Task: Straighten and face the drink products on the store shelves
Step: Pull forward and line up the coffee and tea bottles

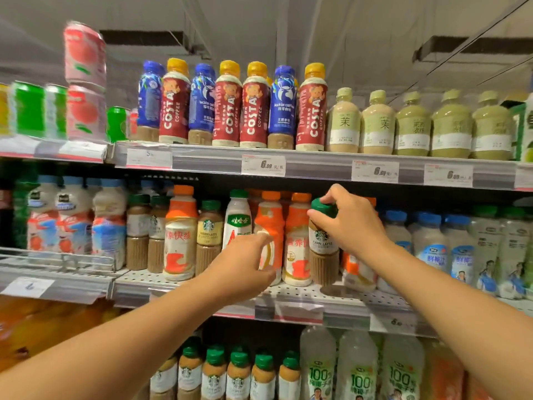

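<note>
Starbucks bottle (323, 243) sits upright on the middle shelf (288, 295), front row, just right of the orange-cap bottles (271, 235). I see right hand (350, 223) with fingers curled around its green cap. Left hand (245, 264) wraps one orange-cap bottle's body.

Green-capped Starbucks bottle (323, 241) upright on the middle shelf (288, 295), just beside an orange-and-white bottle (297, 243).

Right hand (350, 223): curled over the green cap of a Starbucks bottle (324, 249), held upright on the middle shelf (302, 306).
Left hand (245, 265): wrapped around an orange-capped bottle (269, 223) just left.
</note>
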`<state>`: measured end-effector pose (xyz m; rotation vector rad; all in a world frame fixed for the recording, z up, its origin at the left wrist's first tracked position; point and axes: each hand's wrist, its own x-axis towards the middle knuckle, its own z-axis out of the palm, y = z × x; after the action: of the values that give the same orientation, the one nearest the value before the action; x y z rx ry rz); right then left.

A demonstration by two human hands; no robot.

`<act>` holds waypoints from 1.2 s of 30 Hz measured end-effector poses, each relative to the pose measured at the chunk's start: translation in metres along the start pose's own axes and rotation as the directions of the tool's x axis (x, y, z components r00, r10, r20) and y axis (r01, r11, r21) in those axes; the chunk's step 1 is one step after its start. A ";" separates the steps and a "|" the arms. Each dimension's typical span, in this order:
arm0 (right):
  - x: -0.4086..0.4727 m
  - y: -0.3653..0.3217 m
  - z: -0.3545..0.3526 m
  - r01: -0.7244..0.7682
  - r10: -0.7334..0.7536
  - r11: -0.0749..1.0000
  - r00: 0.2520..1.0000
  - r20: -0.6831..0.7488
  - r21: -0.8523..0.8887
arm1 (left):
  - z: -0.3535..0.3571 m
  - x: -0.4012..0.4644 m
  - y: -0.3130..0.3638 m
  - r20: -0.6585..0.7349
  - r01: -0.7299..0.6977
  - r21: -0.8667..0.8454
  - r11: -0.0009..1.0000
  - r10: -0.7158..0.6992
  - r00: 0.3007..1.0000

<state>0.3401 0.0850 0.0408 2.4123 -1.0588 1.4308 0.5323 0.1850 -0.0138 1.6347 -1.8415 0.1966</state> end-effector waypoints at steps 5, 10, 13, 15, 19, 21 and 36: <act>0.003 -0.090 0.002 0.041 -0.047 0.995 0.997 0.066 0.090 | -0.032 -0.006 -0.023 0.070 0.088 -0.611 0.787 -0.057 0.996; -0.001 -0.168 0.042 -0.007 -0.030 0.982 0.981 0.190 0.191 | -0.062 -0.035 -0.083 0.040 0.037 -0.676 0.736 -0.014 0.999; -0.001 -0.200 0.070 -0.016 -0.034 0.979 0.970 0.239 0.202 | -0.078 -0.049 -0.121 0.020 0.021 -0.657 0.754 -0.011 1.000; 0.002 -0.214 0.087 -0.089 0.001 0.962 0.947 0.323 0.258 | -0.086 -0.055 -0.143 -0.001 0.032 -0.627 0.778 -0.041 0.999; 0.021 -0.226 0.119 -0.189 0.094 0.946 0.937 0.335 0.262 | -0.096 -0.063 -0.187 -0.033 0.068 -0.591 0.804 -0.108 0.994; 0.036 -0.225 0.133 -0.182 0.138 0.971 0.955 0.261 0.155 | -0.103 -0.067 -0.206 -0.033 0.082 -0.582 0.809 -0.125 0.992; 0.097 -0.227 0.190 -0.405 0.399 0.914 0.899 0.181 -0.006 | -0.125 -0.078 -0.254 -0.042 0.089 -0.548 0.832 -0.134 0.990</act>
<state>0.6483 0.1191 0.0679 2.4822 -1.6733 1.3588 0.8145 0.2616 -0.0385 1.2971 -1.5432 -0.2936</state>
